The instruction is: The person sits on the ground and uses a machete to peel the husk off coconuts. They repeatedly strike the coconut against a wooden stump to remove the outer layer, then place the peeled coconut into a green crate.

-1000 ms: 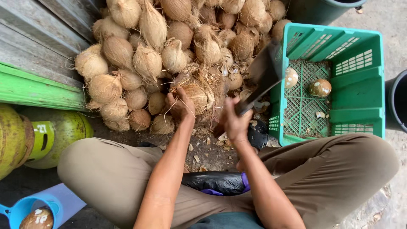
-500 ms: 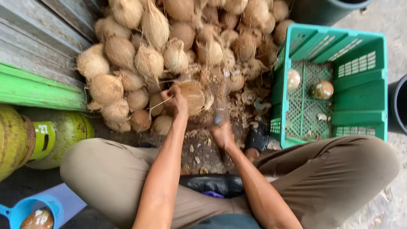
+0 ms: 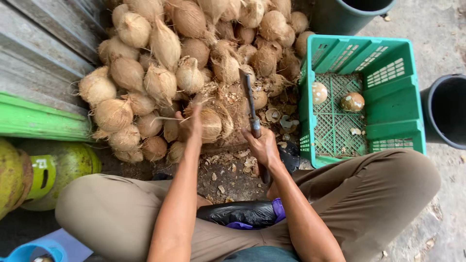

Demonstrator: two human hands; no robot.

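My left hand (image 3: pixel 190 124) grips a husked brown coconut (image 3: pixel 212 123) held on the ground in front of my knees. A long dark chopping knife (image 3: pixel 249 103) is clasped in my right hand (image 3: pixel 262 147), its blade raised and pointing away over the coconut. A big pile of fibrous coconuts (image 3: pixel 194 48) lies just behind. Husk chips litter the ground below both hands.
A green plastic crate (image 3: pixel 388 121) to the right holds two peeled coconuts (image 3: pixel 336 97). Dark buckets (image 3: pixel 446 111) stand at the right and top. Green gas cylinders (image 3: pixel 43 174) sit at left beside a grey wall. A black bag (image 3: pixel 238 213) lies between my legs.
My right hand has swung the knife down and then back up in front of the coconut. My left hand has stayed on the coconut.
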